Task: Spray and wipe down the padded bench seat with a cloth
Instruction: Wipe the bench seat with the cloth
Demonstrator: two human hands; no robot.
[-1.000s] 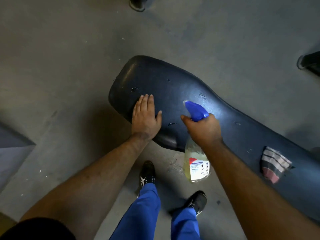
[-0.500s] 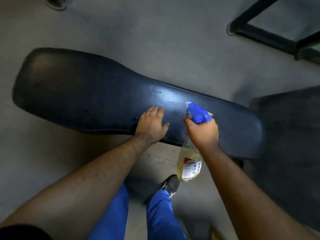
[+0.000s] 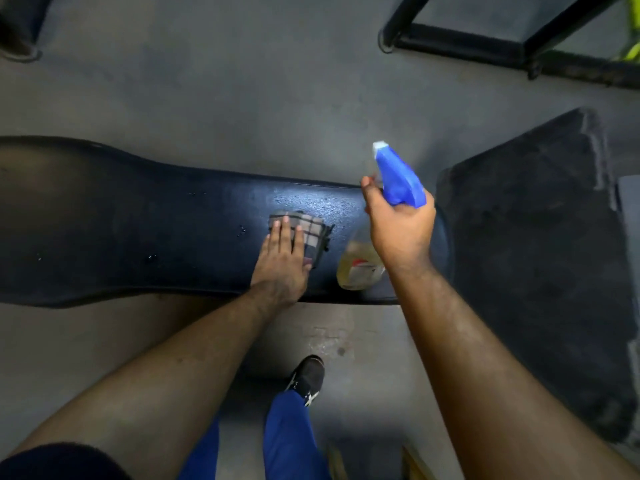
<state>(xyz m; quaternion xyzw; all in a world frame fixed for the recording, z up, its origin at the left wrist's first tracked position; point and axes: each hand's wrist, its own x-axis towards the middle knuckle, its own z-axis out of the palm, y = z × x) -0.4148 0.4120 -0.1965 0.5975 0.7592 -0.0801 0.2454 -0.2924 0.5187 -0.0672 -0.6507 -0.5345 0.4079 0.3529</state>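
Observation:
A long dark padded bench seat [image 3: 138, 230] runs across the view, wet with a few droplets. A folded checked cloth [image 3: 311, 233] lies on its right part. My left hand [image 3: 282, 263] rests flat on the cloth with straight fingers. My right hand [image 3: 401, 223] grips the neck of a spray bottle [image 3: 398, 178] with a blue trigger head and yellowish liquid, held over the right end of the seat.
A dark floor mat [image 3: 540, 258] lies right of the bench. A black metal frame [image 3: 485, 46] stands at the back right. My blue trouser legs and a black shoe [image 3: 306, 379] are on the grey concrete floor in front of the bench.
The view has moved right along the bench. My left hand has slid from the bare seat onto the cloth. My right hand has lifted the bottle higher over the seat's right end.

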